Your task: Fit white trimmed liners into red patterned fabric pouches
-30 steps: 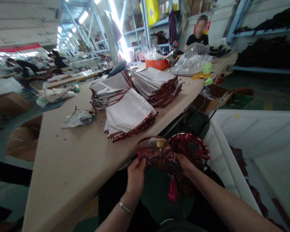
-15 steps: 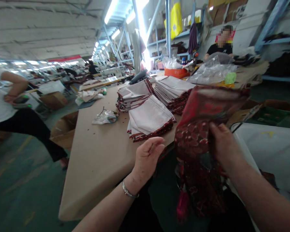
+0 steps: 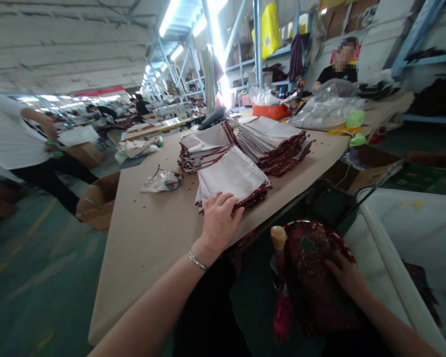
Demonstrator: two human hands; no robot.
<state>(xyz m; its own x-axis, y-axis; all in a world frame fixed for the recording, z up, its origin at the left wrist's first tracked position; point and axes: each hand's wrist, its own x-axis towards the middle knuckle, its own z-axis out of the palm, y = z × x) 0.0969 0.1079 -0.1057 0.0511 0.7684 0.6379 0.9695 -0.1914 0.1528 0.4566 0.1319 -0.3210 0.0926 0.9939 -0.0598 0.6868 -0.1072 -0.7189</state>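
My left hand [image 3: 221, 218] rests on the near edge of the front stack of folded cloth pieces [image 3: 232, 178], fingers laid over the top piece. These pieces show a whitish inner side and a dark red patterned border. Low on the right, my right hand [image 3: 345, 277] lies with its fingers spread on dark red patterned cloth [image 3: 312, 282] beside the table, over my lap. Next to that cloth are a pale, rounded handle end [image 3: 278, 237] and a pink tassel [image 3: 282, 317]. Shadow blurs the right fingertips.
Two more folded stacks [image 3: 271, 141] [image 3: 206, 146] stand behind on the brown-covered table [image 3: 144, 248]. A crumpled plastic bag [image 3: 162, 180] lies left of them. A white bin [image 3: 412, 223] is at right, cardboard boxes [image 3: 100, 201] at left. One person sits opposite; another stands left.
My right hand has lowered the red patterned cloth from beside the table onto the cloth below. My left hand has moved forward onto the front stack. The person at left has shifted.
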